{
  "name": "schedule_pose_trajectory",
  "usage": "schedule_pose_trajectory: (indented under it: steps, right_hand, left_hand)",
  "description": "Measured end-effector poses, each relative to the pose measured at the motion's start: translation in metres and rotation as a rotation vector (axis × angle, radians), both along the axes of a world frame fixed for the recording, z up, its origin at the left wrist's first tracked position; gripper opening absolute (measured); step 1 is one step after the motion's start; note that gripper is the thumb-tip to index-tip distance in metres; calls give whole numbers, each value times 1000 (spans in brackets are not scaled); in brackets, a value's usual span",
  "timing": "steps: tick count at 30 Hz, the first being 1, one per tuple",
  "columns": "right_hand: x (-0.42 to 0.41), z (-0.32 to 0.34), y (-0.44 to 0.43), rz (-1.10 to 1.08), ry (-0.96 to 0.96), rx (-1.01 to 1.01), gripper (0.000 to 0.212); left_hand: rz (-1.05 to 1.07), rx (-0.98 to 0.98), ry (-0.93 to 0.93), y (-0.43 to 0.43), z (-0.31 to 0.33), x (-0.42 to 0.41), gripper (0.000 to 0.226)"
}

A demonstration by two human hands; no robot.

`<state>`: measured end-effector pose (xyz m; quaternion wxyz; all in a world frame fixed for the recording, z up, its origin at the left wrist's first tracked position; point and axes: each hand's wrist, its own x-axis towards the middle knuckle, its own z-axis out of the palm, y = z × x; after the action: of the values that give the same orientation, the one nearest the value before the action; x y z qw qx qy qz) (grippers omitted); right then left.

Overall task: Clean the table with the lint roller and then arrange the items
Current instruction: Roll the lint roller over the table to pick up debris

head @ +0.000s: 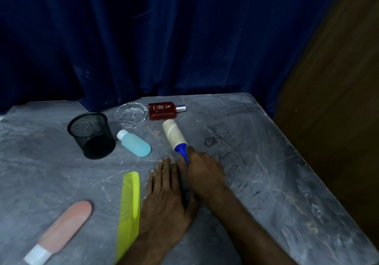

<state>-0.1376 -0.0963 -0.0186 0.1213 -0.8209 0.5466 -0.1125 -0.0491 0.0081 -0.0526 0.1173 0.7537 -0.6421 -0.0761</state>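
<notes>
Right, cleaning stage by the look of it, nowhere near the tidy-up. Right hand (202,170) wrapped around the blue handle of the lint roller (175,135), roll lying low on the grey marble table (266,162), pointing away towards the far edge. Left hand (166,191) flat on the tabletop just beside it, palm down, fingers spread, gripping nothing. Roller sitting mid-table, its far end just short of the red perfume bottle (162,111) (lying on its side, silver cap to the right).

Plenty left to cover, judging from the surface: dark smudges and scuffs on the right half, pale flecks near the roller. Hard to say how much has been rolled; no clear clean strip showing.

Arranging not begun, it seems. Everything scattered: blue bottle (134,143) lying down next to the black mesh cup (91,135), glass ashtray (132,114) behind it, yellow-green comb (129,207) flat against the left wrist, pink tube (59,230) lying near the front-left corner. Mesh cup upright and apparently empty (a likely home for the comb, at a guess). So: early going, rolling underway, sorting all still to come.
</notes>
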Motion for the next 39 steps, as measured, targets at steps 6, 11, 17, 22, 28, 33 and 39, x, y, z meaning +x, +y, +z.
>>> schedule_pose_trajectory:
  steps: [6, 11, 17, 22, 28, 33, 39]
  right_hand:
    - [-40, 2, -28, -131, -14, 45, 41]
    - [-89, 5, -54, -236, -28, 79, 42]
    - [-143, 7, -73, -357, -27, 50, 37]
    - [-177, 12, -77, -413, -8, 71, 39]
    - [-207, 16, -81, -522, 51, 72, 40]
    - [-224, 16, -80, -592, 60, 74, 38]
    - [-201, 18, -78, -482, 109, 43, 33]
  left_hand:
    - [18, -23, -11, -1, -8, 1, 97]
    - [9, -31, -1, -1, -11, 1, 97]
    - [11, -20, 13, -1, -12, 2, 97]
    - [-2, -18, 14, 0, -11, 2, 96]
    - [-5, -8, 2, 0, -9, 2, 95]
    - [-10, -5, -6, -1, -9, 2, 96]
    - [-2, -9, -15, 0, -7, 1, 95]
